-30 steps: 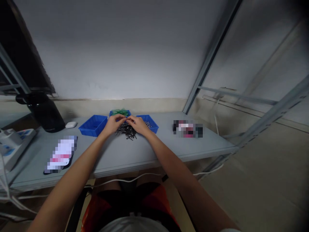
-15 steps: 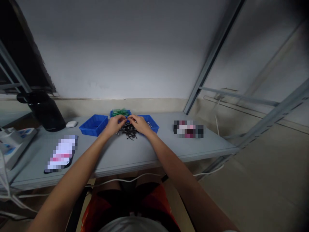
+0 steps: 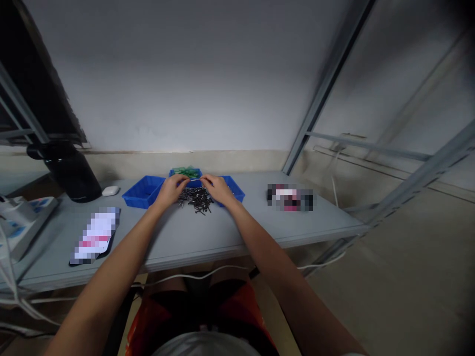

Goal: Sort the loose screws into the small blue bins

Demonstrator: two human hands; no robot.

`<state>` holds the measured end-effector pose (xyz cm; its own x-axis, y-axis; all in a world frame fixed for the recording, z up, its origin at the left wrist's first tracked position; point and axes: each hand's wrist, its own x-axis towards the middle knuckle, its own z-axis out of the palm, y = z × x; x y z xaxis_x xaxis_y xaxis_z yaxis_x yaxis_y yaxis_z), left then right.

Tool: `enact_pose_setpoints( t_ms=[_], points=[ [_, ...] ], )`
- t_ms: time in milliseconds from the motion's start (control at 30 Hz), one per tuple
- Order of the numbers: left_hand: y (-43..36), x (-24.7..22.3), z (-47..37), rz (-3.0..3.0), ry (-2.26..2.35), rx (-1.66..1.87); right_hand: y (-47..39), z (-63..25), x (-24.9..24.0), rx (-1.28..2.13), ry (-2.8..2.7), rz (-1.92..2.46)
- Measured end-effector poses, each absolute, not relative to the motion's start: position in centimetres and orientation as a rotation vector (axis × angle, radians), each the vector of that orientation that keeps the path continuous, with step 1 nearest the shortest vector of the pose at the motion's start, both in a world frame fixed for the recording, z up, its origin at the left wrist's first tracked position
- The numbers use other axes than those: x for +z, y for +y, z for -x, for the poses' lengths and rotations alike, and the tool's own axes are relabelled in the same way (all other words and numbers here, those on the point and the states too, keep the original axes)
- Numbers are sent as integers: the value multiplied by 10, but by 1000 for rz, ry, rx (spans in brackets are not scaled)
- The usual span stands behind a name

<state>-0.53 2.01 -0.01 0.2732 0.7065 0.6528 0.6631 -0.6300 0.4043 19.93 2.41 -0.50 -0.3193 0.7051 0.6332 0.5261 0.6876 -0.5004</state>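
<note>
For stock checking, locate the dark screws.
Head view, left of centre: the dark screws lie on the table between the left blue bin and right blue bin.

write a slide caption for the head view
Left hand and right hand hold a thin piece near piled screws and blue trays.

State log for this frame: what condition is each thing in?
Left hand: pinching one end of thin piece
Right hand: pinching its other end
Screws: heaped loose on table
Left blue tray: upright, open-topped
Back blue tray: holding green pieces
Right blue tray: partly hidden by right hand
Black bottle: standing, lid apparently on
White case: apparently closed
Phone: flat, screen lit
Power strip: adapter plugged in
</note>
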Motion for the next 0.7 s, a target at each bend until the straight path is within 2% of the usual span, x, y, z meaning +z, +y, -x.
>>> enact_pose_setpoints(
  t_ms=[500, 700],
  points=[
    [19, -2, 5, -2612, 1304, 1249, 24, -198, -6, 252, -2045, 968],
    [15, 0, 1, -2621, 1267, 1354, 27, -200, -9, 101, -2198, 995]
  ],
)
